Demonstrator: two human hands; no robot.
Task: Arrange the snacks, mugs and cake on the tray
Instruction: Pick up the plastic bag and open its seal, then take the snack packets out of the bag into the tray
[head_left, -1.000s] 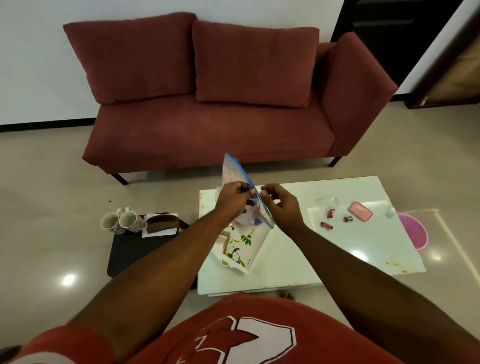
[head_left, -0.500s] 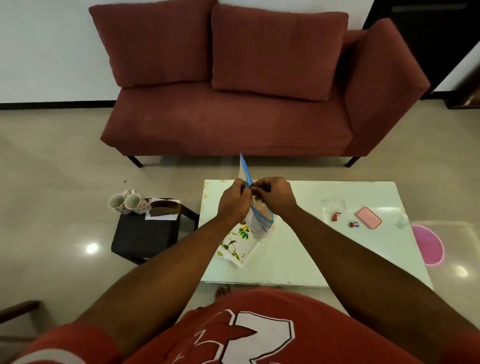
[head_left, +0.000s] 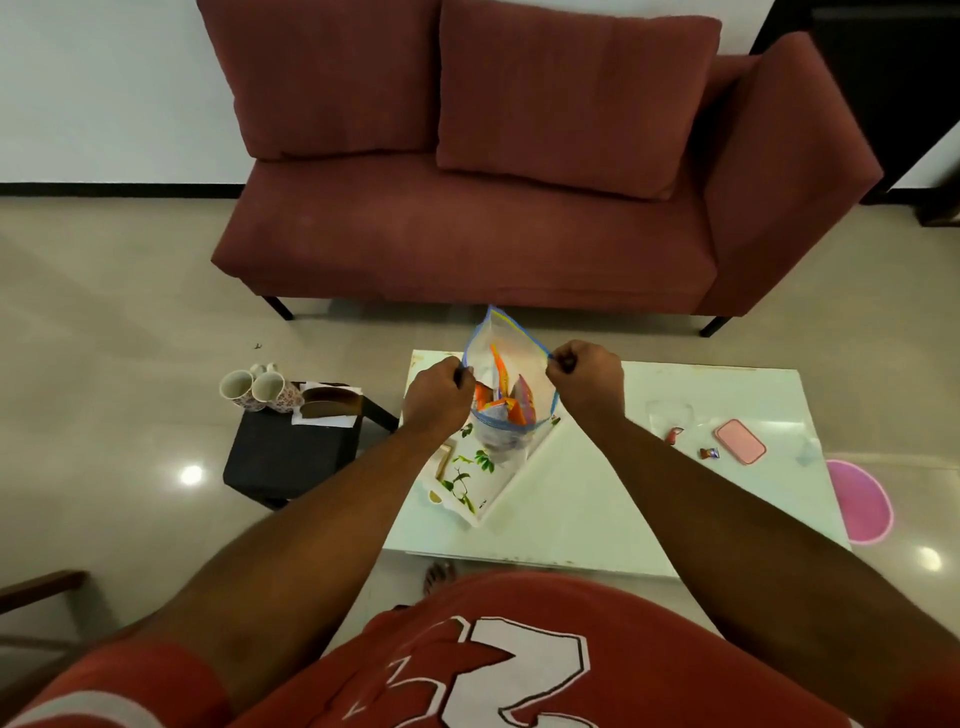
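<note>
A clear zip bag (head_left: 506, 358) with a blue rim stands above the white floral tray (head_left: 485, 475), its mouth pulled wide. Orange and purple snack packets (head_left: 506, 402) show inside it. My left hand (head_left: 436, 397) grips the bag's left rim and my right hand (head_left: 587, 376) grips the right rim. Two floral mugs (head_left: 260, 389) lie tipped on the black stool (head_left: 291, 452) to the left, next to a brown cake slice (head_left: 332, 404) on white paper. Two small wrapped sweets (head_left: 691, 444) lie on the white table (head_left: 597, 499).
A pink case (head_left: 740, 441) and a clear plastic wrapper (head_left: 667, 410) lie at the table's right. A pink round thing (head_left: 860, 501) sits on the floor past the right edge. A red sofa (head_left: 493, 208) stands behind the table. A dark chair arm (head_left: 41, 584) shows at lower left.
My hands were together pinching the bag's closed top; they have moved apart and the bag's mouth now gapes wide, showing the packets. The camera has tilted down and nearer.
</note>
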